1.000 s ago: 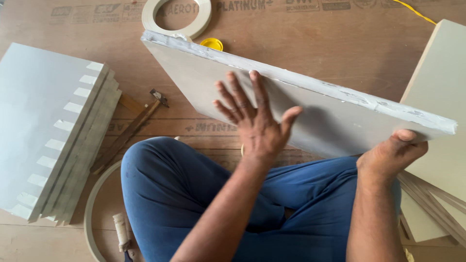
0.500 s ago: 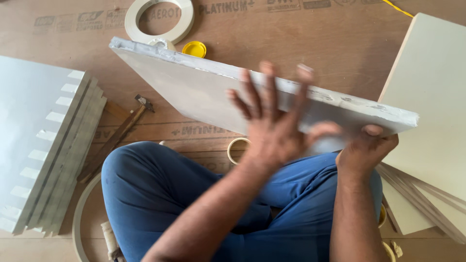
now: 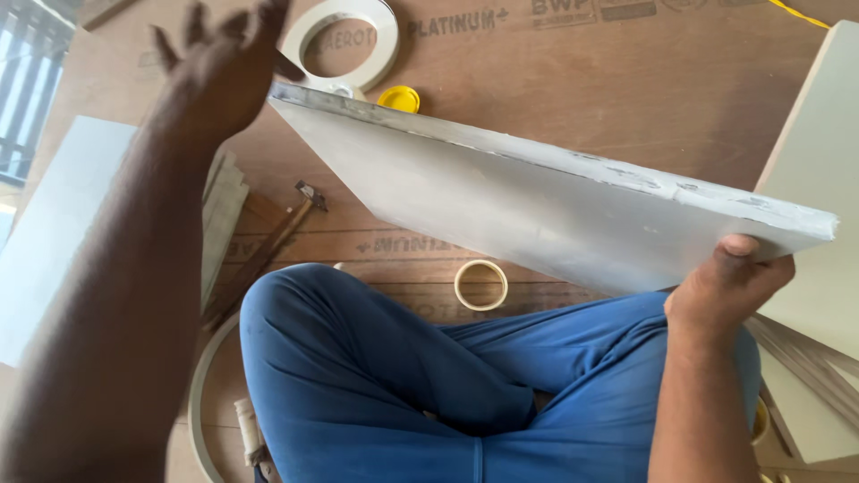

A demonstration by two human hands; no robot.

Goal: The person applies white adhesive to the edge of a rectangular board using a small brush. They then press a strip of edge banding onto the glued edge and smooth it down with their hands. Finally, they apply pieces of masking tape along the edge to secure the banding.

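One hand, the right hand (image 3: 729,282), grips the near end of a grey board (image 3: 537,201), thumb on its upper edge, holding it tilted above the blue-trousered lap (image 3: 420,376). The left hand (image 3: 224,67) is raised clear of the board, fingers spread and holding nothing. On the plywood floor (image 3: 555,80) lie a tape roll (image 3: 480,284), a yellow cap (image 3: 399,98) and a white ring (image 3: 344,40).

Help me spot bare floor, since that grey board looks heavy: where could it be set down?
Bare brown plywood floor lies beyond the grey flat board, between the white ring, yellow cap and cream panel. Crowded: hammer and small tape roll near the knees; panels beside the right hand.
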